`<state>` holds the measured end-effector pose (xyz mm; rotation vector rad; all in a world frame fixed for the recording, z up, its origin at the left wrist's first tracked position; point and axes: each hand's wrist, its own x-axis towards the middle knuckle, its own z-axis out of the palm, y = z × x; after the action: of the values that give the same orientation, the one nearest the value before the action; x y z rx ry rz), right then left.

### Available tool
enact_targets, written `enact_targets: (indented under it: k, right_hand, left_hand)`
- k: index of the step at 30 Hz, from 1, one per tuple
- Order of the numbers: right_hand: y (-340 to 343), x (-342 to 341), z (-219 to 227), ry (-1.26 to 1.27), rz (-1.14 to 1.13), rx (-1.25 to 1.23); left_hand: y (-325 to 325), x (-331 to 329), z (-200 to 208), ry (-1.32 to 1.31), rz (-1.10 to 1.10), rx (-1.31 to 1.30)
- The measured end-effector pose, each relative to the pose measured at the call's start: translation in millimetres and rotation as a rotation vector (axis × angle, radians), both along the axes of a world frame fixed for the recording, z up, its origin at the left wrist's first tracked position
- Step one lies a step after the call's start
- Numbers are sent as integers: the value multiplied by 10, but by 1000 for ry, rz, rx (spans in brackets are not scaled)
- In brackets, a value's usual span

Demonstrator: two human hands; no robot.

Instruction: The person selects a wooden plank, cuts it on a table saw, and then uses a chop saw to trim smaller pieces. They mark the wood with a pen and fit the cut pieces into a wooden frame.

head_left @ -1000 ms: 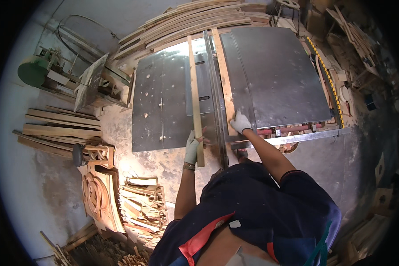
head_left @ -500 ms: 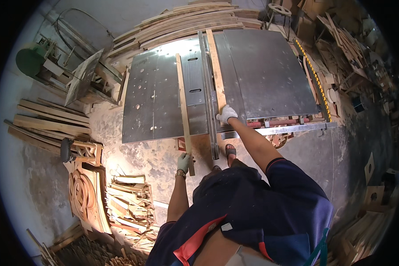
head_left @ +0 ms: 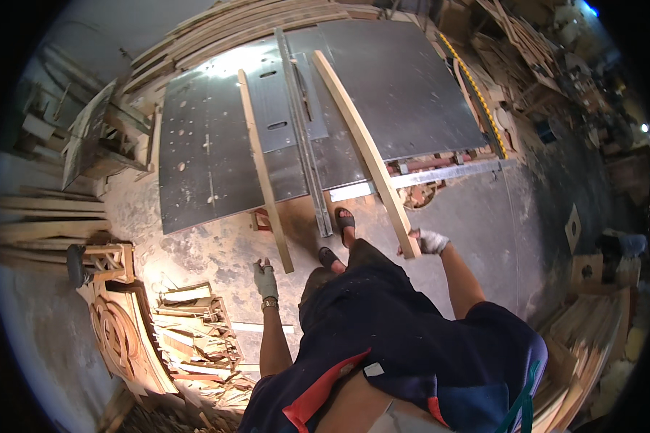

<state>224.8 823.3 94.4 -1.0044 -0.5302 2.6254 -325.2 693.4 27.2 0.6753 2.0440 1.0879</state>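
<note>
Two long wooden strips lie over the dark metal saw table (head_left: 202, 137), one on each side of a long metal rail (head_left: 305, 137). My right hand (head_left: 431, 242), in a pale work glove with bare fingertips, grips the near end of the right wooden strip (head_left: 365, 148), which juts past the table's front edge. To the left, the thinner wooden strip (head_left: 260, 155) also overhangs that edge. My left hand (head_left: 266, 280), in a grey glove with a watch at the wrist, hovers beside its near end without touching it, fingers apart and holding nothing.
A silver bar (head_left: 440, 175) runs along the table's front right. Offcuts (head_left: 195, 332) lie heaped on the floor at left, near a carved wooden panel (head_left: 119, 328). Long boards (head_left: 231, 29) are stacked behind the table. A yellow-edged strip (head_left: 473, 94) borders its right side.
My left hand has let go of the left strip. My right hand has come back toward me, and the right strip has moved nearer and away from the rail. The view has shifted.
</note>
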Motion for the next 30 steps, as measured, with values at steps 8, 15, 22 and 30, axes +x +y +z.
enact_targets:
  k: [8, 15, 22, 30]
  right_hand:
    - [-2544, 23, 28, -1188, 67, 175]
    - [-4492, -251, 567, -1448, 182, -76]
    - [-6106, -876, 551, -1514, 148, -214]
    - [-6768, -2047, 521, -1295, 61, -338]
  left_hand:
    - [832, 520, 729, 494, -106, 277]
    - [1295, 1624, 820, 102, -604, 510]
    - [894, 2608, 542, 52, -1191, 388]
    - [73, 3011, 399, -45, -1525, 289]
